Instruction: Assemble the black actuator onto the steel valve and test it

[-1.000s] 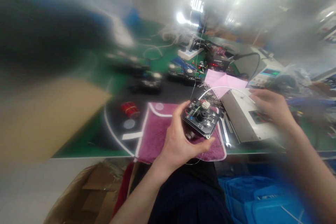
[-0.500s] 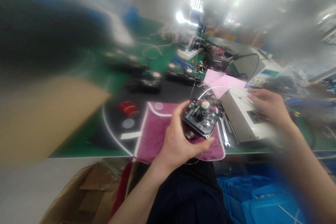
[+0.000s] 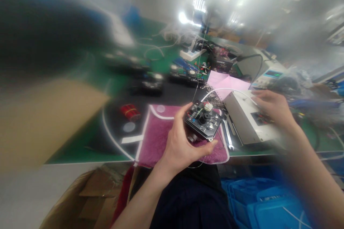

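A black circuit-board assembly (image 3: 203, 121) with a round black part in its middle is gripped at its edges by my left hand (image 3: 180, 143), over a purple cloth (image 3: 157, 137). On the right, my right hand (image 3: 274, 109) is at a white metal box (image 3: 242, 114), its fingers bent over the top near a white cable (image 3: 228, 89). What those fingers hold, if anything, is too blurred to tell. A wrench (image 3: 228, 136) lies between the cloth and the box.
Pink paper (image 3: 228, 83) and scattered screws (image 3: 211, 94) lie behind the box. More board assemblies (image 3: 187, 73) stand farther back. A red bundle (image 3: 130, 112) sits left of the cloth. Blue bins (image 3: 268, 204) are below the table edge, with a cardboard box (image 3: 94, 196) at lower left.
The whole view has shifted slightly. Both hands keep nearly the same places and grips, with the board assembly still in my left hand.
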The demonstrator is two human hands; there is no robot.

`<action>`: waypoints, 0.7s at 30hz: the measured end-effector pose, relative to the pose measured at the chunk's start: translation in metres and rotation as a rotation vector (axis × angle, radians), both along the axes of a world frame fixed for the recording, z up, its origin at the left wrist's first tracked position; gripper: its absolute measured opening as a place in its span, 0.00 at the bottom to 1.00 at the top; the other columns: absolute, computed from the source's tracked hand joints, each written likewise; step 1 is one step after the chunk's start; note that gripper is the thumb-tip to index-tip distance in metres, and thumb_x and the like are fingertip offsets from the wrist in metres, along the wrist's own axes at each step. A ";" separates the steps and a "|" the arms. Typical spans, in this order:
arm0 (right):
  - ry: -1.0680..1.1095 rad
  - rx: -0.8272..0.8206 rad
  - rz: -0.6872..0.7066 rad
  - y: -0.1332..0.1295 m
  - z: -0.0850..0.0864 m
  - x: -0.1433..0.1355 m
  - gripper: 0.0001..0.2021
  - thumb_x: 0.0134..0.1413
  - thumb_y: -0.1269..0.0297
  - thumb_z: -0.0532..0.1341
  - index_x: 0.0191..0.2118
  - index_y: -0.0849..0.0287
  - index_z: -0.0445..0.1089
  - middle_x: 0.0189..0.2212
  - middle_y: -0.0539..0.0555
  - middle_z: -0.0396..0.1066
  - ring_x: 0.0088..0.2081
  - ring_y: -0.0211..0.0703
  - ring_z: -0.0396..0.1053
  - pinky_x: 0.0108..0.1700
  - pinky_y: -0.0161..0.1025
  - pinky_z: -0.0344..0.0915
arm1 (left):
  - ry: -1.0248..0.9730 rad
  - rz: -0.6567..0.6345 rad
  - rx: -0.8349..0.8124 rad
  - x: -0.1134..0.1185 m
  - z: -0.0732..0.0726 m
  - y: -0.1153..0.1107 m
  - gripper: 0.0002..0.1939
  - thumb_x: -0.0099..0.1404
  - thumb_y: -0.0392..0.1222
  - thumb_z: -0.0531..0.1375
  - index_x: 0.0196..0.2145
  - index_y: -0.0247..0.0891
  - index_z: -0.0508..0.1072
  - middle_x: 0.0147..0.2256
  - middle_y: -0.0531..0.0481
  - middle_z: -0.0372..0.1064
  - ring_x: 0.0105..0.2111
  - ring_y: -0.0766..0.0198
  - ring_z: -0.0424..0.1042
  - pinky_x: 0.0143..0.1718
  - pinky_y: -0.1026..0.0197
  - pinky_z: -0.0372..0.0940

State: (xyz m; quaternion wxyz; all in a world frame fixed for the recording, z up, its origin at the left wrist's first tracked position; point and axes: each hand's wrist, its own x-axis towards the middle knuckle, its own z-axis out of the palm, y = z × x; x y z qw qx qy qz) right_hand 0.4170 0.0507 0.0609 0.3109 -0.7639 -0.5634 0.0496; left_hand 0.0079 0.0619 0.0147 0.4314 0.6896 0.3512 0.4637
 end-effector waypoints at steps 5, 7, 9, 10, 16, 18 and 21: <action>0.033 0.037 0.045 0.002 0.001 0.000 0.12 0.57 0.50 0.68 0.34 0.53 0.76 0.53 0.56 0.79 0.57 0.58 0.75 0.63 0.55 0.67 | 0.002 0.018 -0.010 0.001 -0.002 0.001 0.56 0.51 0.51 0.77 0.70 0.47 0.54 0.66 0.41 0.63 0.61 0.44 0.72 0.62 0.42 0.73; 0.046 0.048 0.054 0.003 0.000 -0.001 0.12 0.58 0.49 0.68 0.35 0.53 0.76 0.53 0.56 0.79 0.57 0.57 0.75 0.63 0.55 0.67 | -0.004 0.027 -0.007 0.001 -0.003 0.002 0.56 0.51 0.51 0.77 0.70 0.47 0.54 0.67 0.41 0.62 0.62 0.43 0.71 0.63 0.40 0.71; 0.047 0.057 0.053 0.002 0.000 -0.003 0.12 0.58 0.49 0.68 0.35 0.53 0.76 0.53 0.55 0.79 0.57 0.57 0.75 0.63 0.55 0.67 | -0.012 0.025 -0.002 0.002 -0.004 0.002 0.56 0.51 0.50 0.77 0.70 0.47 0.54 0.67 0.41 0.62 0.63 0.43 0.70 0.64 0.39 0.69; 0.050 0.061 0.051 0.001 -0.001 -0.003 0.12 0.58 0.49 0.68 0.36 0.53 0.76 0.53 0.56 0.79 0.57 0.57 0.75 0.63 0.55 0.67 | -0.012 0.021 0.001 0.002 -0.004 0.002 0.56 0.51 0.50 0.77 0.70 0.47 0.54 0.67 0.40 0.62 0.63 0.43 0.70 0.64 0.39 0.69; 0.054 0.053 0.035 -0.002 -0.002 -0.002 0.13 0.59 0.48 0.67 0.39 0.52 0.77 0.55 0.54 0.78 0.58 0.57 0.74 0.64 0.56 0.65 | 0.009 0.028 -0.001 0.000 -0.003 0.002 0.57 0.50 0.52 0.77 0.70 0.46 0.55 0.66 0.40 0.63 0.61 0.43 0.72 0.62 0.40 0.71; 0.041 0.043 0.028 -0.002 -0.002 0.000 0.13 0.59 0.48 0.68 0.39 0.51 0.78 0.55 0.54 0.79 0.59 0.57 0.74 0.65 0.56 0.65 | 0.010 0.016 -0.006 0.000 -0.002 0.002 0.56 0.50 0.52 0.77 0.70 0.46 0.55 0.65 0.40 0.64 0.61 0.44 0.72 0.62 0.41 0.72; 0.036 0.043 0.014 -0.002 -0.003 0.003 0.13 0.58 0.48 0.68 0.39 0.51 0.78 0.55 0.53 0.79 0.58 0.58 0.74 0.64 0.56 0.65 | 0.012 0.016 0.005 0.000 -0.001 0.002 0.56 0.51 0.52 0.77 0.70 0.46 0.54 0.66 0.40 0.63 0.62 0.44 0.71 0.63 0.41 0.70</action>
